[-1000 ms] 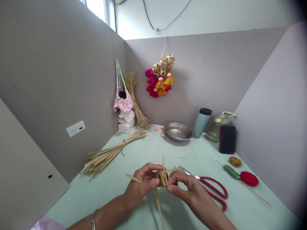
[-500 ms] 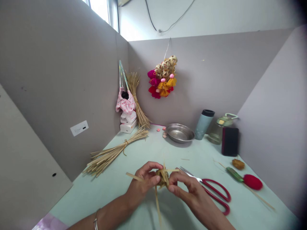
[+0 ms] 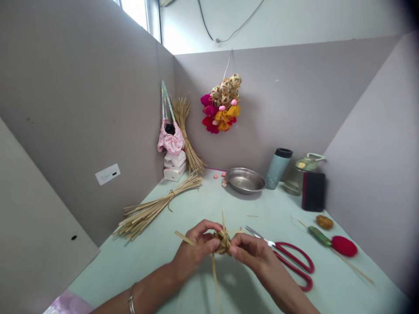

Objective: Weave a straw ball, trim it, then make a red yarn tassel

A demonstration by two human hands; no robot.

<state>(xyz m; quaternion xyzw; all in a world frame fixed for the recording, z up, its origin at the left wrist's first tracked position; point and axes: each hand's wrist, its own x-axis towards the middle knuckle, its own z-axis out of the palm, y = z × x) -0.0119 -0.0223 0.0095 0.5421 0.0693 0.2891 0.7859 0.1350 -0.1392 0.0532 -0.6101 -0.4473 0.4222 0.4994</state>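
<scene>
A small woven straw ball [image 3: 223, 243] is held above the table, with loose flat straw strips sticking out of it upward, sideways and down. My left hand [image 3: 198, 244] grips its left side between thumb and fingers. One strip end pokes out left past that hand, and a long strip [image 3: 215, 279] hangs below the ball. At the ball's right edge my right hand [image 3: 250, 250] is closed in a pinch, thumb against forefinger; it seems to have a strip there, though the fingertips partly hide it. Red-handled scissors [image 3: 278, 253] lie just beyond the right hand.
A bundle of straw [image 3: 157, 207] lies at left; another bundle [image 3: 186, 135] leans in the corner. A metal bowl [image 3: 245, 181], tumbler [image 3: 278, 169], glass jug [image 3: 296, 174] and dark phone [image 3: 313, 192] stand at the back. Red thread [image 3: 344, 246] lies right. Woven balls with tassels [image 3: 224, 104] hang above.
The woven ball has turned slightly in my fingers, and its upper strip now stands out taller. My right fingers have drawn closer together at the ball's right edge.
</scene>
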